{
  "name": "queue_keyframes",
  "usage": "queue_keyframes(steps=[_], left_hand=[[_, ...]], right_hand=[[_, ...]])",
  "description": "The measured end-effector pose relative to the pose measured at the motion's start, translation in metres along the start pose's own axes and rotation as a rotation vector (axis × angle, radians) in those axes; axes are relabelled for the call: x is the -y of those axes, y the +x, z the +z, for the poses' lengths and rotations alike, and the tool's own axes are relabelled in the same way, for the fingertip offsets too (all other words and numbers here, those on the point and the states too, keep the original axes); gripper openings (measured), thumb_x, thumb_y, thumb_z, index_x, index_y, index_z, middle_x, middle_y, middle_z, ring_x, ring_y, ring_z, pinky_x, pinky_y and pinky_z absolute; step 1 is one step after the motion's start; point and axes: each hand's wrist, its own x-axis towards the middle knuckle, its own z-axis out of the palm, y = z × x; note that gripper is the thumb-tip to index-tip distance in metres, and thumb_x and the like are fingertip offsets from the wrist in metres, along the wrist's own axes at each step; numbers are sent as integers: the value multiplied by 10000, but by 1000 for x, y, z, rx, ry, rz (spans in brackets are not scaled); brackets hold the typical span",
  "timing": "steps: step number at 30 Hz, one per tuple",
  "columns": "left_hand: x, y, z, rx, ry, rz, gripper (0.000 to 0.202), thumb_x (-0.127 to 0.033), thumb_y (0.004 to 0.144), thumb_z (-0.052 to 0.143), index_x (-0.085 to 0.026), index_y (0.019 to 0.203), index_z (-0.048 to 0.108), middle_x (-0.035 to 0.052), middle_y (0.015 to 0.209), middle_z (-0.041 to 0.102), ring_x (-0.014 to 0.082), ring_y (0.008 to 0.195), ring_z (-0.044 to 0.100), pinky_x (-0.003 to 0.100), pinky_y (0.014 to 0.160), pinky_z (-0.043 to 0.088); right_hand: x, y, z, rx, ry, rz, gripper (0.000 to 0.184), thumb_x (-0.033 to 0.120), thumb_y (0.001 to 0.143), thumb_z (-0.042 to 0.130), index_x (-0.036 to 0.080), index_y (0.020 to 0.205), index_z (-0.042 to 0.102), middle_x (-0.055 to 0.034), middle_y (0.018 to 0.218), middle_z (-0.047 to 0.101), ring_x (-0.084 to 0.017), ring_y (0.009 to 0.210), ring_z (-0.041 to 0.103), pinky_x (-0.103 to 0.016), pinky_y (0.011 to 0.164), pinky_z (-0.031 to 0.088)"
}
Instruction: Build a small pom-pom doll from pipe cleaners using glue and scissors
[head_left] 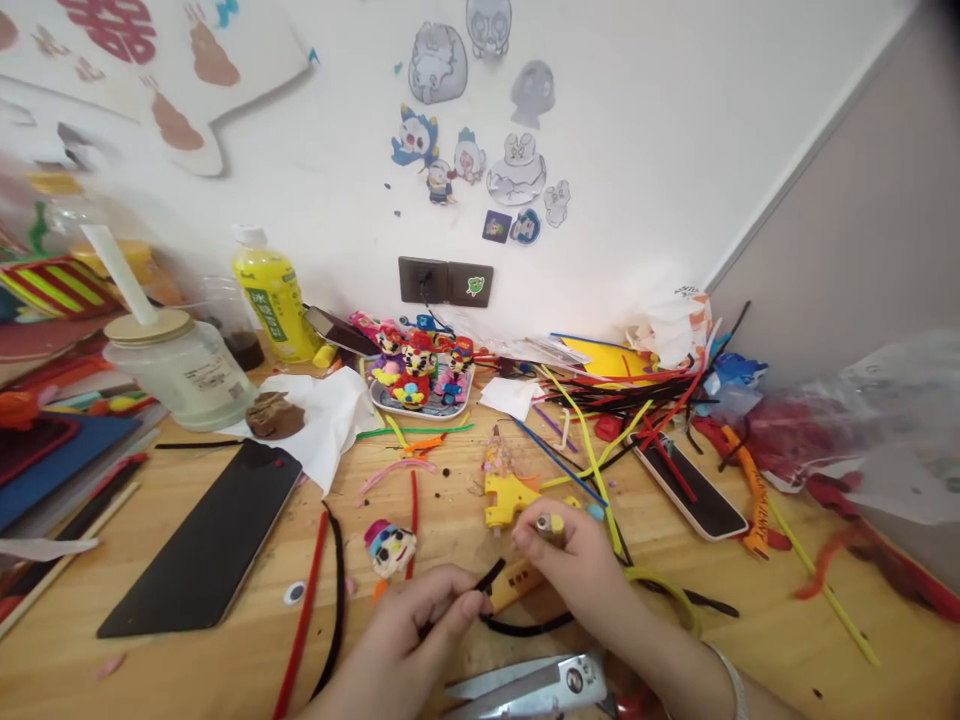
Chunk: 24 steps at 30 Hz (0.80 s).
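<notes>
My left hand (416, 625) pinches the end of a black pipe cleaner (525, 627) near the table's front edge. The cleaner curves under my right hand. My right hand (581, 570) is closed around a yellow glue gun (517, 575), with its rear end showing above my fingers. A second small yellow glue gun (506, 497) lies just beyond the hands. A small pipe-cleaner figure head (390, 547) with a striped cap lies to the left of my hands.
Scissors (536, 685) lie at the front edge. A black phone (210, 540) lies left, another phone (686, 485) right. Loose pipe cleaners (622, 400) pile at back right. A jar (180, 365), a yellow bottle (274, 295) and a tray of figures (420, 380) stand behind.
</notes>
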Motion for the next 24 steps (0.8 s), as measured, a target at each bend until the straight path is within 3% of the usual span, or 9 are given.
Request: queue_keyframes(steps=[6,11,14,18,24], left_hand=[[-2,1,0,-24,-30,3,315,-432,785,399,-172,639,503,-46,569,362,124,557,357,210,514,296],[-2,1,2,26,-34,14,281,-396,787,392,-187,608,448,-57,561,319,115,537,323,208,496,277],[-2,1,1,19,-2,33,282,-385,795,381,-180,625,474,-54,563,325,122,553,340,214,513,288],[-1,0,1,19,10,43,309,-388,816,360,-168,657,506,-50,578,337,124,565,358,212,527,301],[4,-1,1,40,7,61,325,-411,821,376,-164,681,536,-57,564,332,113,534,328,205,494,275]], right_hand=[[0,-8,1,18,-120,-160,265,432,764,509,176,754,576,-31,711,578,-167,690,549,-242,595,427],[-1,-9,10,-2,-224,-117,84,253,732,565,182,713,608,-17,663,608,-148,643,559,-234,586,433],[-1,-7,10,-19,-229,-126,84,205,732,546,180,661,585,-3,617,594,-133,592,539,-230,566,428],[-2,-4,8,-75,-194,-103,73,193,727,540,184,666,579,-10,654,614,-142,634,559,-228,571,439],[-5,-1,7,-52,-96,-16,91,255,728,565,181,683,594,-10,652,613,-157,645,571,-238,577,450]])
